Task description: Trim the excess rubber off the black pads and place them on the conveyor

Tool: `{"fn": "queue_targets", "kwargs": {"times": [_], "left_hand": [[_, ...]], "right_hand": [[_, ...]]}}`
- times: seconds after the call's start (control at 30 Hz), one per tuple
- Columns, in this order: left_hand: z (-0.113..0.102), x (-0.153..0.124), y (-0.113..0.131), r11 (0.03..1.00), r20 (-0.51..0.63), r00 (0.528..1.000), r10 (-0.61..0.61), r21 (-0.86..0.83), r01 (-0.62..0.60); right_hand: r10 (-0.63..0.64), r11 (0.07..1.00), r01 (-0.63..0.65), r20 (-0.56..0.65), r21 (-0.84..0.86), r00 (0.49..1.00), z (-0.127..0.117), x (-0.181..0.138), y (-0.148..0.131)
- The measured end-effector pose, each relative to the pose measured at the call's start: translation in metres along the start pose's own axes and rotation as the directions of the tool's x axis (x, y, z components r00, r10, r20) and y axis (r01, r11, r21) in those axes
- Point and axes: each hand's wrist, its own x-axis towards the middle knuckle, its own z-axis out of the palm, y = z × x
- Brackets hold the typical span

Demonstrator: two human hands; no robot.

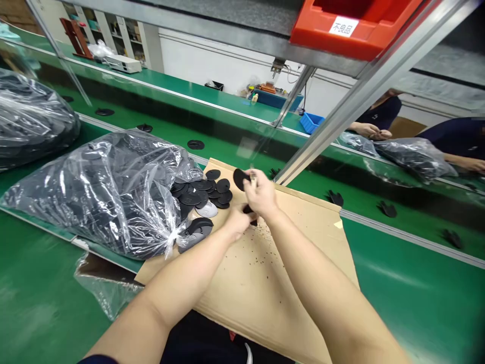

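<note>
My left hand (pixel 238 221) is closed on a small black piece (pixel 248 209), low over the cardboard sheet (pixel 303 227). Just above it, my right hand (pixel 261 193) is closed, with a black oval disc (pixel 240 179) at its fingertips. A small pale, metallic-looking item (pixel 253 177) also shows between those fingers; its kind is unclear. Left of my hands lies a loose pile of black discs (pixel 195 197), with a grey disc (pixel 207 209) among them. Dark crumbs (pixel 261 253) are scattered over the cardboard beneath my hands.
A clear plastic bag (pixel 113 187) full of black parts lies at left, another bag (pixel 34 116) beyond it. Black parts (pixel 196 144) sit spaced along the green belt (pixel 227 156). A metal post (pixel 364 96) and red bin (pixel 352 30) stand close. Other people's hands (pixel 373 131) show at right.
</note>
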Motion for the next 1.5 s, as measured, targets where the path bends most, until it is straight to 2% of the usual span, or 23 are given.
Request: {"fn": "queue_targets", "kwargs": {"times": [0.03,0.1,0.2,0.27,0.47,0.57,0.73,0.83,1.0,1.17,1.23,1.37,1.5], "left_hand": [[0.000,0.001,0.003,1.000,0.007,1.000,-0.024,-0.017,0.024],[0.001,0.002,0.008,0.995,0.003,0.997,-0.073,-0.068,0.073],[0.000,0.002,0.010,0.991,-0.004,0.996,-0.089,-0.105,0.088],[-0.001,-0.001,0.009,0.993,0.038,0.996,-0.083,-0.077,0.086],[0.000,-0.018,0.008,0.995,0.253,0.964,-0.083,0.078,0.065],[0.003,-0.021,0.007,0.994,0.240,0.970,-0.030,0.112,0.003],[0.004,-0.019,0.003,0.976,0.211,0.970,0.118,0.158,-0.153],[0.004,-0.021,0.004,0.973,0.227,0.968,0.107,0.174,-0.149],[0.004,-0.025,0.012,0.979,0.343,0.939,0.003,0.193,-0.073],[0.000,-0.024,0.012,0.978,0.310,0.950,-0.024,0.203,-0.041],[0.000,-0.022,0.009,0.977,0.279,0.960,-0.008,0.205,-0.052],[0.001,-0.021,0.002,0.965,0.183,0.983,0.027,0.251,-0.074],[0.003,-0.024,-0.001,0.948,0.200,0.977,0.078,0.287,-0.134]], "right_hand": [[0.095,0.990,-0.083,-0.107,0.111,0.990,-0.012,-0.011,0.003],[0.277,0.920,-0.203,-0.193,0.335,0.941,-0.032,-0.038,0.010],[0.463,0.768,-0.298,-0.170,0.567,0.870,-0.045,-0.077,0.021],[0.511,0.726,-0.323,-0.164,0.607,0.844,-0.043,-0.096,0.026],[0.495,0.800,-0.341,-0.221,0.494,0.841,-0.029,-0.112,0.033],[0.509,0.800,-0.348,-0.247,0.489,0.824,-0.028,-0.115,0.035],[0.491,0.827,-0.373,-0.216,0.421,0.844,-0.032,-0.120,0.035],[0.466,0.825,-0.372,-0.140,0.425,0.874,-0.036,-0.120,0.034],[0.424,0.800,-0.347,-0.053,0.489,0.904,-0.041,-0.119,0.031],[0.404,0.803,-0.369,0.028,0.467,0.914,-0.045,-0.119,0.033],[0.423,0.819,-0.390,0.016,0.420,0.906,-0.044,-0.120,0.035],[0.508,0.822,-0.458,-0.070,0.338,0.859,-0.040,-0.120,0.037],[0.528,0.813,-0.491,-0.042,0.312,0.848,-0.036,-0.120,0.035]]}}
